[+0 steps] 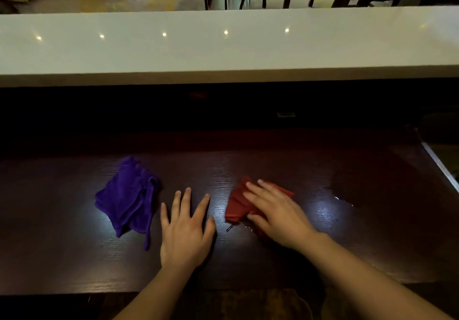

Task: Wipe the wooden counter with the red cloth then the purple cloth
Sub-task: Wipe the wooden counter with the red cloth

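A dark wooden counter stretches across the lower half of the view. A crumpled red cloth lies on it right of centre, and my right hand presses flat on top of it, covering its right part. A crumpled purple cloth lies to the left, untouched. Between the two cloths my left hand rests palm down on the bare wood with its fingers spread and nothing in it. A wet sheen shows on the wood right of the red cloth.
A raised white ledge runs along the back above a dark recess. A metal-edged opening sits at the counter's right end. Chairs and tables stand beyond the ledge. The counter's front edge is just below my forearms.
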